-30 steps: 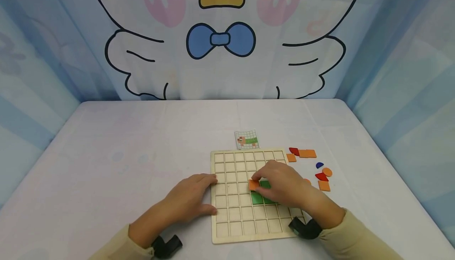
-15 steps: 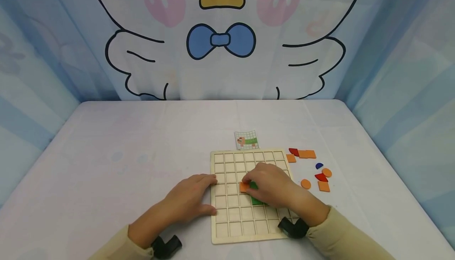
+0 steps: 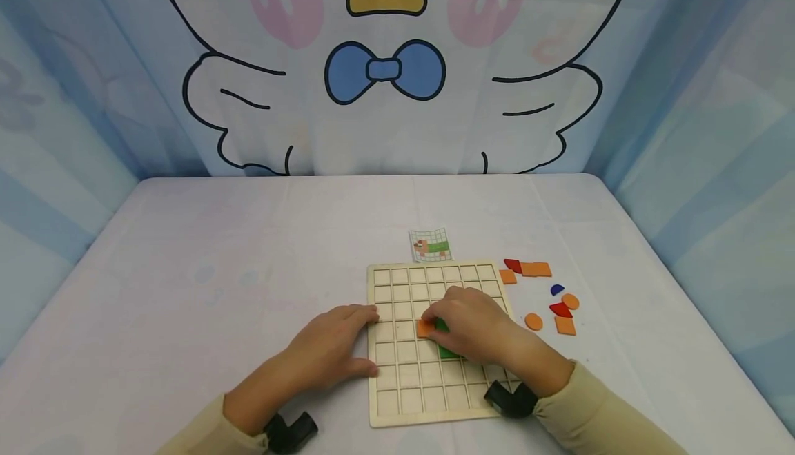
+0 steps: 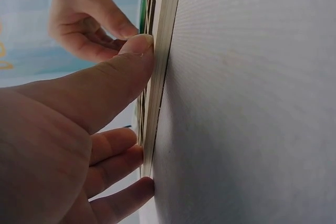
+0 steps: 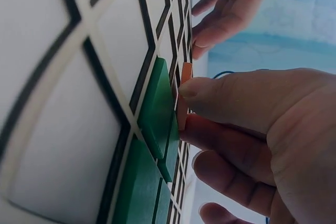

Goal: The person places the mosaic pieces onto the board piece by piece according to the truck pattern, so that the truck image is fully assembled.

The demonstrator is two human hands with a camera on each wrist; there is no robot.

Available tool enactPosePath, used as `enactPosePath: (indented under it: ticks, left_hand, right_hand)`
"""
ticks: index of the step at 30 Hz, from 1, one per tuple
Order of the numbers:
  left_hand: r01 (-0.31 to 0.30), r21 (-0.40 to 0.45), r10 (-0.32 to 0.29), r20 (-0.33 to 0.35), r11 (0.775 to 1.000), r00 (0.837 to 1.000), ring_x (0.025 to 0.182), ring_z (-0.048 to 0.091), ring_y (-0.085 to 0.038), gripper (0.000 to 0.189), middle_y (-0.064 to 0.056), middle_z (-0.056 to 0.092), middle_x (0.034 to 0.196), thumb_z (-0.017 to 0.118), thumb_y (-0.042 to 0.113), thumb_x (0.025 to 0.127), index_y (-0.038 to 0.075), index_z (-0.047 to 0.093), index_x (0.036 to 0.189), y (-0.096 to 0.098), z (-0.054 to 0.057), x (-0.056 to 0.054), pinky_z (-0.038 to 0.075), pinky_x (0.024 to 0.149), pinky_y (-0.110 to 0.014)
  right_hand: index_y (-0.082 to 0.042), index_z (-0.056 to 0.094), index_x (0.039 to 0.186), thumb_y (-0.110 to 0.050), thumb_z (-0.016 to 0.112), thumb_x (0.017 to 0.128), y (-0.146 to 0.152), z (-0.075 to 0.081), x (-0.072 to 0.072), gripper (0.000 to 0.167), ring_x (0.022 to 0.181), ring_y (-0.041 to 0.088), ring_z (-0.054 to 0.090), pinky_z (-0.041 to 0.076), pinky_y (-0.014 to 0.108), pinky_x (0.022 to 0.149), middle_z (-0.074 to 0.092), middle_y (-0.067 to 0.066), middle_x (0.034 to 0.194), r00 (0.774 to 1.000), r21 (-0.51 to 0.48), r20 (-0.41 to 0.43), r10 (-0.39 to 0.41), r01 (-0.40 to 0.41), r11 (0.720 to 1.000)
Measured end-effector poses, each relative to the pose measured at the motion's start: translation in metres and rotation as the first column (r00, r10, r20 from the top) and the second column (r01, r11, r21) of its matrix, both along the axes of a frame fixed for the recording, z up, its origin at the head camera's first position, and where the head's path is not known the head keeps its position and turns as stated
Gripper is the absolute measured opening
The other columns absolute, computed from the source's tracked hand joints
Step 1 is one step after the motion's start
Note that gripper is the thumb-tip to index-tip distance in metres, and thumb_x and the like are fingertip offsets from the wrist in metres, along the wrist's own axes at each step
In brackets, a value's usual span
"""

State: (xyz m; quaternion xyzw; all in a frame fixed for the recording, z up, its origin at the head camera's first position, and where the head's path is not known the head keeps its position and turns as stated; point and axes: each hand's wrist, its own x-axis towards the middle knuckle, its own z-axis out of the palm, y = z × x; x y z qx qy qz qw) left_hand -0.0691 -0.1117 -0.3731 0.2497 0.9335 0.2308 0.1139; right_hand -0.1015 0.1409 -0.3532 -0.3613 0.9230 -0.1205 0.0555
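Note:
My right hand [image 3: 475, 327] pinches a small orange square tile [image 3: 425, 328] between thumb and forefinger, over the wooden grid board [image 3: 404, 400]. In the right wrist view the orange tile [image 5: 186, 72] stands on edge beside green square tiles [image 5: 157, 108] that lie in the grid cells. Part of the green tiles [image 3: 448, 353] is hidden under the right hand in the head view. My left hand [image 3: 332, 344] rests against the board's left edge, thumb and fingers spread apart. Its thumb [image 4: 134, 53] touches the board's side [image 4: 160, 66] in the left wrist view.
Behind the board lies a picture card [image 3: 430, 244] showing a green and orange animal on a grid. To the right are loose orange squares [image 3: 537, 270], orange discs [image 3: 533, 322], red wedge pieces [image 3: 561, 310] and a blue half-disc [image 3: 557, 290].
My right hand has carried the orange tile leftward, from beside the green tiles to the cell left of them. An orange disc at right came into full view. The left hand has stayed put.

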Motion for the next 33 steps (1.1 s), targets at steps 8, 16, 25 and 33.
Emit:
enactPosePath:
  ticks: [8, 16, 25, 33]
  left_hand:
    - [0.009, -0.008, -0.009, -0.014, 1.000, 1.000, 0.132, 0.049, -0.034, 0.070, -0.012, 0.054, 0.142, 0.085, 0.037, 0.080, 0.004, 0.056, 0.135, 0.000, -0.001, 0.000, 0.041, 0.107, -0.050]
    - [0.009, -0.002, -0.009, -0.012, 1.000, 1.000, 0.132, 0.049, -0.033, 0.070, -0.012, 0.054, 0.142, 0.084, 0.038, 0.081, 0.004, 0.055, 0.135, -0.001, -0.001, 0.000, 0.040, 0.108, -0.050]
    - [0.026, 0.003, -0.026, -0.027, 1.000, 0.999, 0.131, 0.050, -0.034, 0.070, -0.013, 0.055, 0.141, 0.084, 0.038, 0.081, 0.003, 0.055, 0.135, -0.002, -0.002, 0.000, 0.041, 0.107, -0.050]
    - [0.024, -0.020, -0.024, -0.038, 1.000, 0.999, 0.131, 0.050, -0.033, 0.071, -0.012, 0.055, 0.141, 0.084, 0.039, 0.081, 0.004, 0.055, 0.135, -0.002, -0.003, -0.001, 0.042, 0.107, -0.049]
  right_hand:
    - [-0.014, 0.079, 0.102, -0.023, 0.076, 0.091, -0.001, -0.001, 0.001, 0.015, 0.077, 0.011, 0.056, 0.048, 0.028, 0.066, 0.069, -0.008, 0.089, 1.000, -0.011, -0.008, -0.013, 0.013, 1.000]
    - [-0.016, 0.078, 0.100, -0.023, 0.077, 0.089, -0.001, -0.005, 0.000, 0.013, 0.077, 0.011, 0.056, 0.048, 0.030, 0.067, 0.068, -0.009, 0.088, 0.999, -0.023, -0.019, -0.029, 0.029, 0.999]
    - [-0.013, 0.074, 0.112, -0.024, 0.077, 0.090, 0.004, 0.000, -0.001, 0.025, 0.098, 0.020, 0.064, 0.054, 0.039, 0.084, 0.071, -0.003, 0.105, 0.998, -0.030, 0.018, -0.058, 0.058, 0.998]
    - [-0.011, 0.072, 0.118, -0.023, 0.077, 0.089, 0.034, 0.010, -0.002, 0.032, 0.095, 0.020, 0.061, 0.054, 0.040, 0.081, 0.070, 0.003, 0.111, 0.982, -0.034, 0.015, -0.189, 0.189, 0.981]
